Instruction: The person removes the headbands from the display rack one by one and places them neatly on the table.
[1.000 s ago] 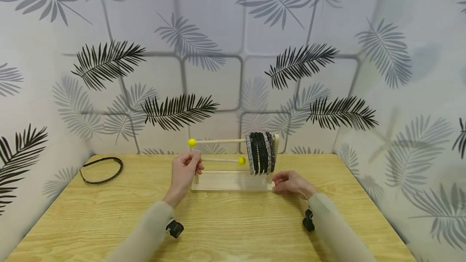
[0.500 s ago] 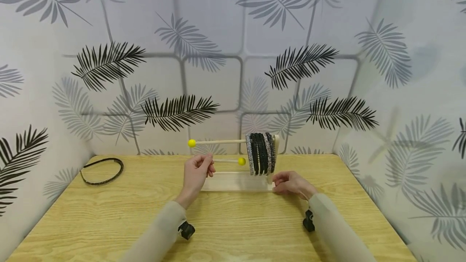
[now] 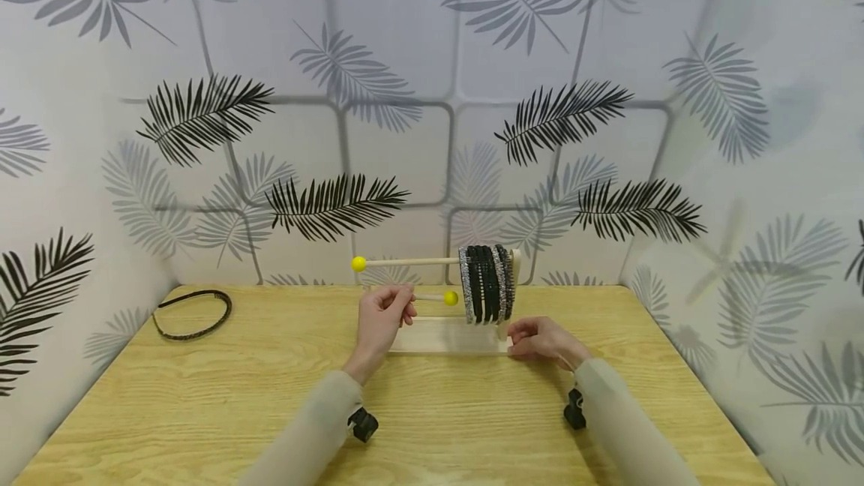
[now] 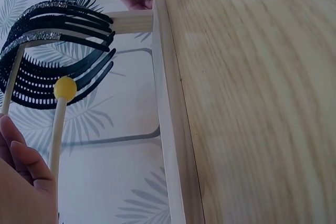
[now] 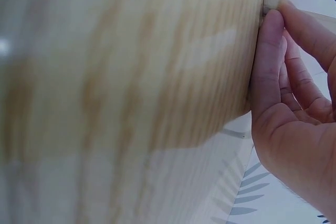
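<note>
A light wooden headband stand (image 3: 442,336) has two rods with yellow ball ends. Several black and silver glittery headbands (image 3: 482,283) hang round the upper rod (image 3: 412,261), near the right post. My left hand (image 3: 381,317) has its thumb and index finger together at the lower rod (image 3: 429,297), seemingly pinching it, left of its yellow ball (image 3: 451,298). In the left wrist view its fingers (image 4: 31,161) are curled; the fingertip contact is partly hidden. At the base's right end, my right hand (image 3: 540,340) grips the corner between thumb and fingers (image 5: 270,51).
A thin black headband (image 3: 192,315) lies on the wood-grain table (image 3: 439,411) at the far left. Behind the stand rises a wall covering (image 3: 398,148) with leaf prints, and similar sheets flank both sides.
My left hand has moved right along the lower rod, closer to its yellow ball. The right hand stays at the base's corner, and the headbands and stand hold their places.
</note>
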A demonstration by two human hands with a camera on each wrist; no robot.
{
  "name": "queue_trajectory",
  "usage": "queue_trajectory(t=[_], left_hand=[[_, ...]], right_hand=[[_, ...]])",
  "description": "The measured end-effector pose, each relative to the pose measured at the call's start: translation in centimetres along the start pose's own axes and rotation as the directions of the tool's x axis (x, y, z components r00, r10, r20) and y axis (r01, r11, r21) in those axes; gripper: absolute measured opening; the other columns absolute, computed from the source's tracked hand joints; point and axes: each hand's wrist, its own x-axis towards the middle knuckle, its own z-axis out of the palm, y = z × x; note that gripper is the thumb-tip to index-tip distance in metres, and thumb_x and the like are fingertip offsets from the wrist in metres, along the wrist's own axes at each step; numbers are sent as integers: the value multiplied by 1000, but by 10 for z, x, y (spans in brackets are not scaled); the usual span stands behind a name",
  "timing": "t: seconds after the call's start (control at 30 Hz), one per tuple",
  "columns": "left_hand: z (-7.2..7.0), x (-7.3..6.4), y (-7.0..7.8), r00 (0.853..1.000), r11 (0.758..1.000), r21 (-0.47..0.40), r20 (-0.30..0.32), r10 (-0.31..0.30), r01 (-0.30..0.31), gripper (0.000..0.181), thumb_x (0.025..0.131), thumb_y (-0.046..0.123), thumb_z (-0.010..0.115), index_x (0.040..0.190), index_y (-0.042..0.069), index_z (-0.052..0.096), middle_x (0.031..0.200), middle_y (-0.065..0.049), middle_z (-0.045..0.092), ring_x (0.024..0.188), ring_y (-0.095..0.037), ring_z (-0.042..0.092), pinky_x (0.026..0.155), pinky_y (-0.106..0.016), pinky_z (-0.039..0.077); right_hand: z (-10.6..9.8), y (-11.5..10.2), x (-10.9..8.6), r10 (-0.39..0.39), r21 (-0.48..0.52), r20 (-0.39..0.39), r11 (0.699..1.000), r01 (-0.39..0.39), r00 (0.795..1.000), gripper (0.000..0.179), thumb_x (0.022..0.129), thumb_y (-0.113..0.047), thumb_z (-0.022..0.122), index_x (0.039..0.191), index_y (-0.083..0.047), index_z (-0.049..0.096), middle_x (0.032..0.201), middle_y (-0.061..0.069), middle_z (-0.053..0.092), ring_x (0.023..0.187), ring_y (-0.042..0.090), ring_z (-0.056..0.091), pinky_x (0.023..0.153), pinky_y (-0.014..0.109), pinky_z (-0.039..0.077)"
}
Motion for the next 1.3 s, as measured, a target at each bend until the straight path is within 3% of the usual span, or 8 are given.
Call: queue_trajectory(t=[0.3,0.53,0.73,0.97,1.3], left_hand=[[12,-5,-14,999,998,41,34,-42,40,20,94,23,68,98,4,75,81,-13,72,67,-15,66,54,-22,46],[22,-12,-15,988,992,-20,90,-125,128,27,94,23,68,107,0,72,85,-4,74,72,-14,68,58,-22,48],[37,-14,-15,983,995,18,154,-103,101,30,92,22,70,113,1,71,99,-11,74,81,-8,67,67,-25,52],[52,-13,-9,981,997,33,179,-80,76,30,90,19,73,117,5,71,114,-13,71,93,-9,66,84,-24,53],[67,-11,-6,988,996,-29,135,-81,86,32,90,10,71,120,-2,67,117,-19,69,99,-20,67,85,-25,54]], right_hand=[[1,-1,1,-20,3,8,1000,20,1000,38,82,5,72,119,9,60,97,9,64,84,13,60,75,23,55],[2,2,0,-34,-36,14,999,35,999,37,81,3,74,116,7,62,95,8,64,84,14,58,73,22,52],[2,6,-2,-14,-3,11,1000,14,1000,38,81,5,73,117,8,61,97,8,64,85,14,59,74,23,54],[0,6,-1,-32,-3,9,999,32,999,38,81,3,74,117,8,61,95,7,64,84,13,59,72,22,54],[-1,1,1,-42,22,26,999,41,999,36,83,7,71,117,11,59,93,8,64,81,12,60,73,23,56]])
